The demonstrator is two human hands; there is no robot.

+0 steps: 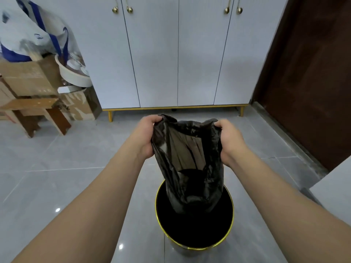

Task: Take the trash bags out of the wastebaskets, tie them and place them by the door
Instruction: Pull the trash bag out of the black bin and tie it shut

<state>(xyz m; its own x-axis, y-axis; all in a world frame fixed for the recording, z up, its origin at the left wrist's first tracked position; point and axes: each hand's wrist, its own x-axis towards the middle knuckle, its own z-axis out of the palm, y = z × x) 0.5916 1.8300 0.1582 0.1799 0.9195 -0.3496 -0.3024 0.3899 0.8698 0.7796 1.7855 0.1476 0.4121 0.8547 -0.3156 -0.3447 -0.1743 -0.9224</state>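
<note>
While both hands grip it, trash bag point(187, 160) hangs above wastebasket point(193, 243).

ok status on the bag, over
Left hand and right hand grip the black trash bag by its top corners. Bag bottom inside the gold-rimmed wastebasket. Nothing obstructing.

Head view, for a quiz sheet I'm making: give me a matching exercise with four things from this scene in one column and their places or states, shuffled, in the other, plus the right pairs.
Things:
1. trash bag
2. wastebasket
3. cabinet
4. wooden stool

Places or states:
A. on the floor at far left, before cardboard boxes
B. held up at its top edge by the left hand and the right hand
C. white doors, shut, against the far wall
D. on the floor below the hands, gold rim

Pairs: 1-B, 2-D, 3-C, 4-A
</note>
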